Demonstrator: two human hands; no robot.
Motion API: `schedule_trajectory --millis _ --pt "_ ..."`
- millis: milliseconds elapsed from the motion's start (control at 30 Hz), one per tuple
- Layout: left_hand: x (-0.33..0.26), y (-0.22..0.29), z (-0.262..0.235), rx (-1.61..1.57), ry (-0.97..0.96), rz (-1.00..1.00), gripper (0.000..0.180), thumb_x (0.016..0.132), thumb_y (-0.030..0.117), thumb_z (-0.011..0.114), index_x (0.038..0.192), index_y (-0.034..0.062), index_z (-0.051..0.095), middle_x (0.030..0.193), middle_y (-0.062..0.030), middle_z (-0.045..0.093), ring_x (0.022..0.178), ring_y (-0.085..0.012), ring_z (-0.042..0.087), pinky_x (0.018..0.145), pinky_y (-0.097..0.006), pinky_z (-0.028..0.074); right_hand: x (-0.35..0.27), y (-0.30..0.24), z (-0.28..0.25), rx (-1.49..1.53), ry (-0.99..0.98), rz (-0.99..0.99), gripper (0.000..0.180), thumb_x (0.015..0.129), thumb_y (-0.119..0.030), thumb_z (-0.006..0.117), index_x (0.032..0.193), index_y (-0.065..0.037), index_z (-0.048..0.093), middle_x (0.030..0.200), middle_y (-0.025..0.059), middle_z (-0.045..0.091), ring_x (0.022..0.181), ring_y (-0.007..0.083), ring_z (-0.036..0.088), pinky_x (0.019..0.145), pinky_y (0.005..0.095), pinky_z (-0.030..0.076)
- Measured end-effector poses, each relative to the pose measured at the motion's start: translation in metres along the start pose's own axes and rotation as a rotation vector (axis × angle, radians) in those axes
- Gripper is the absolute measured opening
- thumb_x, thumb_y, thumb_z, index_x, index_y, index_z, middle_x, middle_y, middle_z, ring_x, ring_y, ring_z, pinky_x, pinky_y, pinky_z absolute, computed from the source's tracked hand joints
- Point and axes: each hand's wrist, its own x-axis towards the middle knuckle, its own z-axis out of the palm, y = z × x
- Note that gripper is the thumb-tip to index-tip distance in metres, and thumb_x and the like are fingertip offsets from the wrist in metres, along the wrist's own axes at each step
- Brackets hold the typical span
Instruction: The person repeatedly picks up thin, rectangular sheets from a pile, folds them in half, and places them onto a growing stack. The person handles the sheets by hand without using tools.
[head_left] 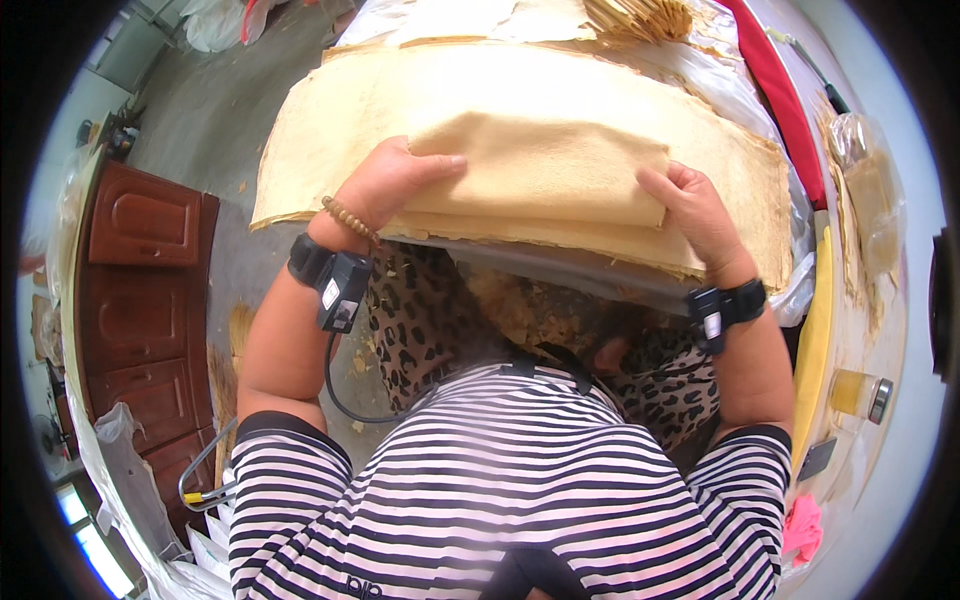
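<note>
A smaller pale yellow sheet [550,170], soft-looking with a slight bulge across its top, lies over a broad stack of similar sheets [735,165] with rough, frayed edges. My left hand [385,185] holds its left side, thumb stretched out on top and the other fingers hidden beneath. At the right edge my right hand [698,212] pinches the sheet between thumb and curled fingers. Whether this sheet is folded or single I cannot tell. Its front edge sits just inside the near edge of the stack, above my lap.
Farther back lies a fanned bundle of yellow sheets [640,18] beside clear plastic. A red strip [780,95] runs along the right side. On the right-hand surface are a lidded jar [858,396] and a pink cloth [803,530]. Dark red cabinets [140,300] stand at left.
</note>
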Motion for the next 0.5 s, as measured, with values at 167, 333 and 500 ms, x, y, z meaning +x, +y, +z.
schedule_trajectory --millis 167,333,500 --pt "-0.001 -0.001 0.006 0.013 0.061 0.041 0.049 0.094 0.018 0.083 0.134 -0.0044 0.068 0.121 -0.01 0.075 0.111 -0.0168 0.069 0.102 -0.032 0.053 0.002 -0.003 0.044 -0.054 0.324 -0.119 0.034 0.102 -0.032 0.075 0.101 0.002 0.079 0.081 0.0024 0.075 0.069 0.0107 0.062 0.066 0.03 0.051" --pt "-0.008 -0.006 0.011 -0.078 0.1 0.121 0.048 0.096 0.019 0.081 0.135 -0.0053 0.066 0.12 -0.0089 0.074 0.111 -0.0158 0.068 0.102 -0.031 0.053 0.015 0.001 0.044 -0.234 0.373 -0.193 0.036 0.1 -0.032 0.075 0.101 0.004 0.079 0.079 0.0109 0.076 0.068 0.0186 0.064 0.069 0.0338 0.052" --pt "0.001 -0.028 0.018 -0.174 0.326 0.156 0.042 0.101 0.02 0.075 0.134 -0.0046 0.066 0.121 -0.0074 0.074 0.107 -0.0125 0.068 0.095 -0.028 0.055 0.009 -0.026 0.049 -0.431 0.375 -0.076 0.036 0.1 -0.035 0.073 0.108 0.0 0.079 0.091 0.0136 0.078 0.079 0.0315 0.071 0.073 0.0382 0.056"
